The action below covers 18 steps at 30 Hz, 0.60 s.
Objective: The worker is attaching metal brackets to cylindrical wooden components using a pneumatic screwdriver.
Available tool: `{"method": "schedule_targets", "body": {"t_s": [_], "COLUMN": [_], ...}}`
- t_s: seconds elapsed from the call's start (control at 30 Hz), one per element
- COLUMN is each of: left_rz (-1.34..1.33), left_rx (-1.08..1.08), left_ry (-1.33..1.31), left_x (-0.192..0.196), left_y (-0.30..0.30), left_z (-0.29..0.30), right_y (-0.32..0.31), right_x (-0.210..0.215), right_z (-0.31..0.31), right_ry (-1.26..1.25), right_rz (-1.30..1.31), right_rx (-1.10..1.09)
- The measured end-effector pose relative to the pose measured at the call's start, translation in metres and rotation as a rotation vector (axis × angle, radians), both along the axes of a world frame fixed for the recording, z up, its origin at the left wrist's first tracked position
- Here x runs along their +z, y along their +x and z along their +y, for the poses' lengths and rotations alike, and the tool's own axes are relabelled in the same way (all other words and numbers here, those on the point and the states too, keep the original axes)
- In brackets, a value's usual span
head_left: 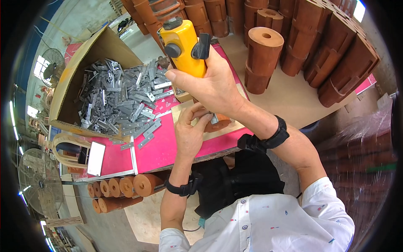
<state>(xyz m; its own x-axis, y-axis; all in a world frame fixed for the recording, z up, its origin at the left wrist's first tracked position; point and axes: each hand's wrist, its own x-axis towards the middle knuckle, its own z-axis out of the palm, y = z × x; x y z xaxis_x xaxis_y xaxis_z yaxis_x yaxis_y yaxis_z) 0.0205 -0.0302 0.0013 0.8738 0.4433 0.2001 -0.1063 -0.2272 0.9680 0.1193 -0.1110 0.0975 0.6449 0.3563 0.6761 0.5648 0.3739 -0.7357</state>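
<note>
My right hand (216, 86) is wrapped round a yellow power drill (184, 48) with black knobs, held up over the pink table. Below it, my left hand (189, 130) has its thumb and fingers pinched together. They are beside a reddish-brown wooden cylinder (220, 122) that lies on a pale board (197, 142) at the table's near side. A small grey metal plate (214, 119) shows on the cylinder, close to my left fingertips. What those fingers hold is hidden, and the drill's working end is out of sight behind my right hand.
To the left, a cardboard box (65, 94) on its side spills many grey metal plates (119, 90). A phone (96, 158) lies by the pink table's (161, 153) near-left edge. Brown cylinders (263, 54) stand at the back and right; others (145, 185) lie below the table's edge.
</note>
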Motion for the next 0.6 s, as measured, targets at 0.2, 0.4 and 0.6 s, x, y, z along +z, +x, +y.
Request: {"method": "schedule_targets", "body": {"t_s": [0.2, 0.4, 0.6], "left_rz": [-0.002, -0.016, 0.037], "left_rx": [0.010, 0.008, -0.081], "left_ry": [0.034, 0.074, 0.314], "left_x": [0.0014, 0.0009, 0.0042], "left_y": [-0.0001, -0.0007, -0.0066], "left_z": [-0.0008, -0.0004, 0.0084], "right_y": [0.0003, 0.0019, 0.0041], "right_x": [-0.0024, -0.0064, -0.0074], "right_z": [0.0002, 0.0014, -0.0005], "right_ry": [0.007, 0.017, -0.002], "right_rz": [-0.003, 0.001, 0.006], "right_rx": [-0.001, 0.015, 0.018]}}
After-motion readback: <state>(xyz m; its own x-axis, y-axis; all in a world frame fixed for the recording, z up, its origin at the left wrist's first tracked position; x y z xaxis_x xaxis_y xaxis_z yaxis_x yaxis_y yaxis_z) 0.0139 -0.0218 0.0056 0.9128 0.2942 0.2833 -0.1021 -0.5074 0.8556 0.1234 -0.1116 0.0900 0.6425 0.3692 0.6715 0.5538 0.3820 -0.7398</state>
